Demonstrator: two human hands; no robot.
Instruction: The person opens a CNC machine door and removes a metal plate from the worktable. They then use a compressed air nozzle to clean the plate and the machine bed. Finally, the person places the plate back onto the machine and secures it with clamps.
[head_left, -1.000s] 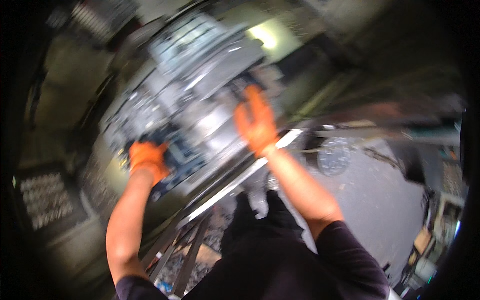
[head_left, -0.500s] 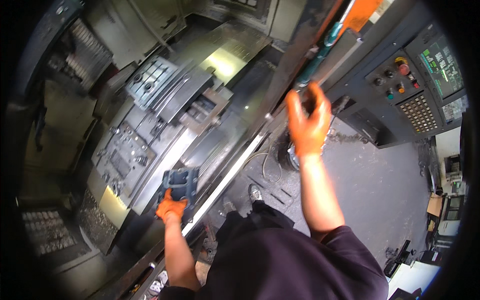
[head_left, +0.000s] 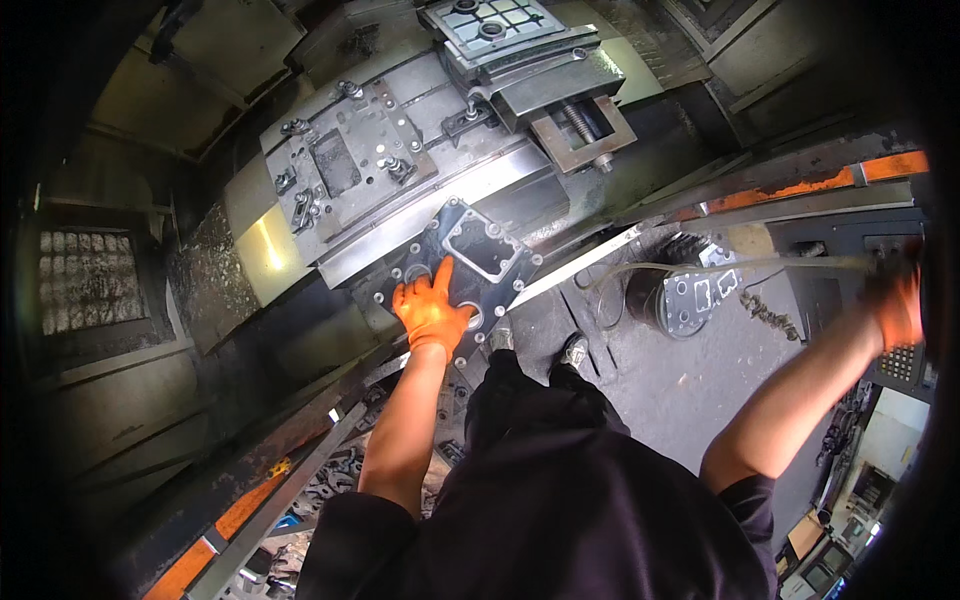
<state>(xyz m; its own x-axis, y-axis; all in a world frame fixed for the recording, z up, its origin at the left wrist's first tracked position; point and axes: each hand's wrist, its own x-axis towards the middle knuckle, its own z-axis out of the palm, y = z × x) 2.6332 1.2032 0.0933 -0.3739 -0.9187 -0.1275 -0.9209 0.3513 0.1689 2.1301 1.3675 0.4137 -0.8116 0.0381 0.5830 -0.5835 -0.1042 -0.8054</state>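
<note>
My left hand (head_left: 433, 316), in an orange glove, holds a dark metal casting (head_left: 512, 262) at the machine's front edge. Its fingers and thumb lie across the face near the round holes. The casting has a bright-rimmed rectangular opening and several bolt holes around its edge; its underside is hidden. At the far right, my right hand (head_left: 897, 310), also gloved in orange, is smeared by motion before the control panel (head_left: 905, 365). A thin pale hose (head_left: 740, 265) runs to this hand; whether the fingers hold anything is hidden.
Beyond the casting lies a fixture plate (head_left: 350, 165) with several clamps. To its right stands a vise-like block (head_left: 560, 85) with a screw. On the floor sits a round metal stack (head_left: 680, 300) topped by a similar casting. Metal parts (head_left: 335, 475) lie at lower left.
My view has turned. The casting now shows its face, with my left hand still on it. My right hand has gone from beside a teal-handled tool to the control panel side.
</note>
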